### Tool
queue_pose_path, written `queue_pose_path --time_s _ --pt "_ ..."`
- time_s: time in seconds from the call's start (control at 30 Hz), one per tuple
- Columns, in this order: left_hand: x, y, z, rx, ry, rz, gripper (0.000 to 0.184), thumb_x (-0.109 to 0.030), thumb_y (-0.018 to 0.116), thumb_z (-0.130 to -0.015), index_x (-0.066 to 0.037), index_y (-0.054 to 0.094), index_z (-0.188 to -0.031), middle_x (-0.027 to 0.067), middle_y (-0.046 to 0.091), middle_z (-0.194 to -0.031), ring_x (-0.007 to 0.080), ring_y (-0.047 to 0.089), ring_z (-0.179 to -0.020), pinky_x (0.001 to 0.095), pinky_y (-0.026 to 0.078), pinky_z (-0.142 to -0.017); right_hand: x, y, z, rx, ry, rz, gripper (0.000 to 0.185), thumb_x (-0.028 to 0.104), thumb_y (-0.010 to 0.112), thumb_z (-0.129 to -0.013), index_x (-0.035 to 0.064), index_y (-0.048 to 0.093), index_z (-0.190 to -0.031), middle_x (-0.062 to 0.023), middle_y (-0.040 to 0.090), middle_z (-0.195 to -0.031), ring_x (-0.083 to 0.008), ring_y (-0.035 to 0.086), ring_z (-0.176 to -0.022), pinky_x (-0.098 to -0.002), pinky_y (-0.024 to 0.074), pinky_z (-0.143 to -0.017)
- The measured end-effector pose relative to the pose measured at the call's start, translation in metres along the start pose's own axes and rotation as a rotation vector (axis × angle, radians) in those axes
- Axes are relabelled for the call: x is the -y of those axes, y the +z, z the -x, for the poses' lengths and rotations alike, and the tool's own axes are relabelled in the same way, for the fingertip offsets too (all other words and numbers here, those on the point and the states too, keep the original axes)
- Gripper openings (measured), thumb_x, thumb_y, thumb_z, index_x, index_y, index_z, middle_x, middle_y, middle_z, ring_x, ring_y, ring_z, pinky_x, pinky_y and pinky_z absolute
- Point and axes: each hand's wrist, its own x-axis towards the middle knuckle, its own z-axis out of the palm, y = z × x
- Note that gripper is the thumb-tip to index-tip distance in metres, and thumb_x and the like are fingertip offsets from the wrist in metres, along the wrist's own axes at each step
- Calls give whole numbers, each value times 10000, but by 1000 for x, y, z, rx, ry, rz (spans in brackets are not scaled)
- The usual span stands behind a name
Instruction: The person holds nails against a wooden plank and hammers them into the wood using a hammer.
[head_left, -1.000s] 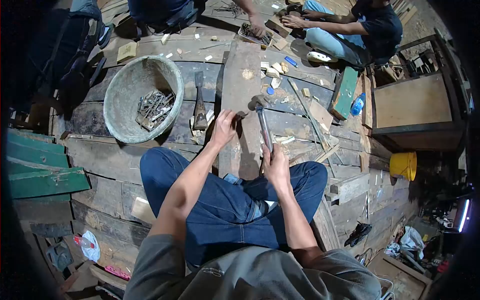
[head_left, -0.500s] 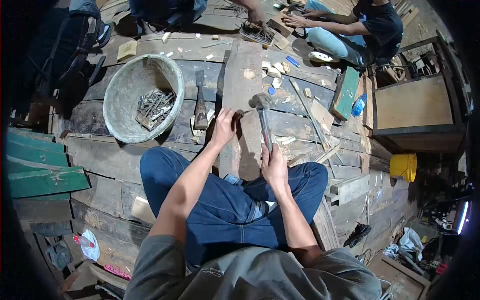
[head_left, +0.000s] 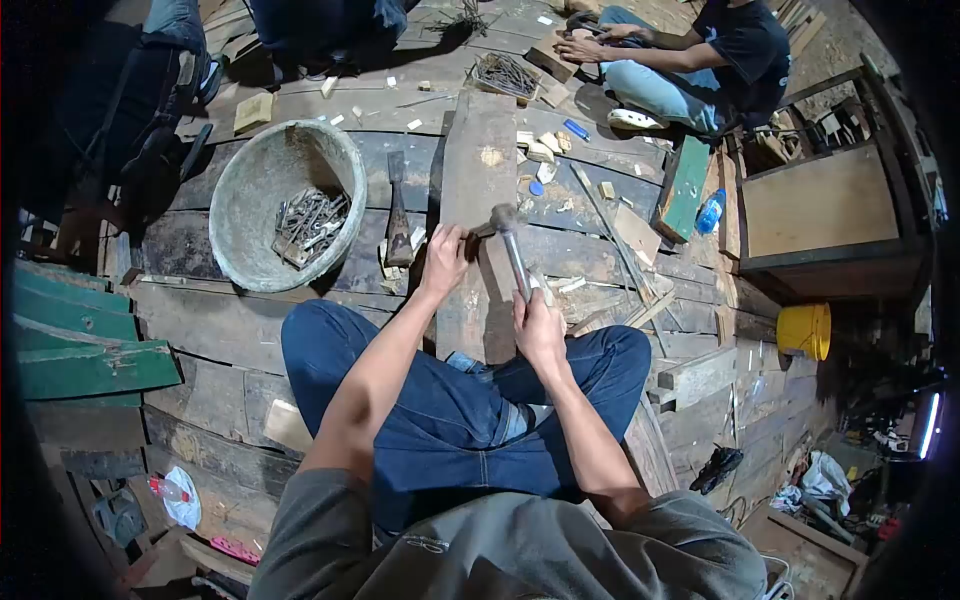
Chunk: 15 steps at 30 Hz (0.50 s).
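My right hand (head_left: 541, 330) is closed around the handle of a hammer (head_left: 515, 258). The hammer's metal head is low over the right side of a long wooden plank (head_left: 470, 185), close to my left fingertips. My left hand (head_left: 446, 262) rests on the plank with its fingers pinched. A thin dark piece, apparently a nail (head_left: 478, 232), sticks out from them toward the hammer head; its end is partly hidden. Left of the plank lies a chisel-like tool (head_left: 399, 215) with a flat blade and wooden handle. Farther left stands a round tub (head_left: 232, 185) containing many nails (head_left: 310, 222).
Wood chips (head_left: 545, 148) and thin sticks (head_left: 620, 235) litter the board floor. A box of nails (head_left: 505, 75) sits beyond the plank. Another person (head_left: 690, 70) sits at the upper right, near a green block (head_left: 684, 190). A yellow bucket (head_left: 805, 332) stands right; green boards (head_left: 95, 365) lie left.
The hammer head has come down and left toward my left fingertips. My left hand stays on the plank. Another person's hand has withdrawn from the box of nails.
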Motion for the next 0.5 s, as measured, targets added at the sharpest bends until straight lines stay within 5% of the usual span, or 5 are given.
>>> queue_pose_path --time_s 0.27,0.37,0.5 --pt "13 3 5 15 3 -29 139 61 597 -772 84 575 -907 274 598 -937 461 570 -891 505 475 -773 -1 -6 -5 -224 -174 -125 264 204 564 -977 -57 555 -1013 -306 603 -637 -498 626 -615 -554 475 -524" --pt "14 6 4 29 -47 2 158 59 592 -770 77 587 -927 286 604 -961 472 570 -904 510 475 -785 -10 7 -6 -131 -162 -18 293 210 551 -982 -56 538 -1103 -313 598 -647 -503 623 -623 -572 470 -544" --pt "7 3 5 -31 47 -108 280 86 565 -740 118 601 -1015 300 616 -1005 484 575 -956 508 475 -899 16 -23 -5 -119 -105 -161 294 247 574 -980 -44 592 -1014 -294 581 -620 -451 628 -571 -522 454 -495"
